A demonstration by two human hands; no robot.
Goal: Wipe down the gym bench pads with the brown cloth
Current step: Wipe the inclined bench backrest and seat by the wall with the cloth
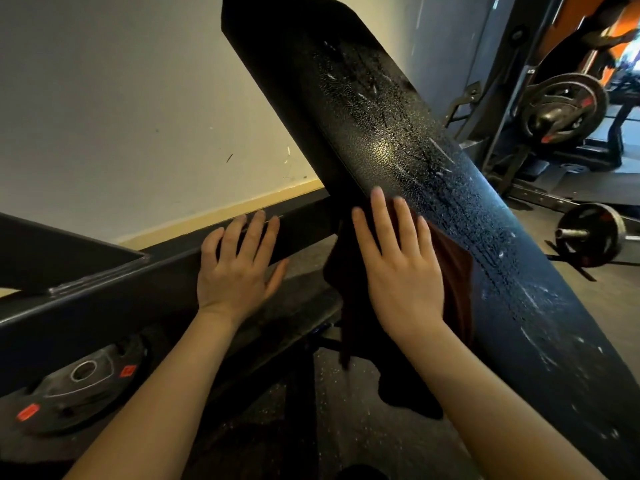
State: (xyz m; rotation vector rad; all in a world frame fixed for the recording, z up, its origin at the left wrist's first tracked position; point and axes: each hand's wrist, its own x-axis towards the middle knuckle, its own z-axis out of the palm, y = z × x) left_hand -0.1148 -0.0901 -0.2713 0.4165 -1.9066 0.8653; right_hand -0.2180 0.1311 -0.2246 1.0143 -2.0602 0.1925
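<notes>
Brown cloth [453, 271] lies under flat right hand [398, 268].

The right hand [401, 268] presses flat, with straight fingers, on the dark brown cloth [453, 282] against the long black wet bench pad [398, 133]. The left hand [239, 268] rests open on the black metal frame beam [104, 303].

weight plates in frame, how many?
3 clear: one weight plate flat on the floor lower left, one on the rack upper right, one on a bar at the right. More may be stacked or hidden.
</notes>
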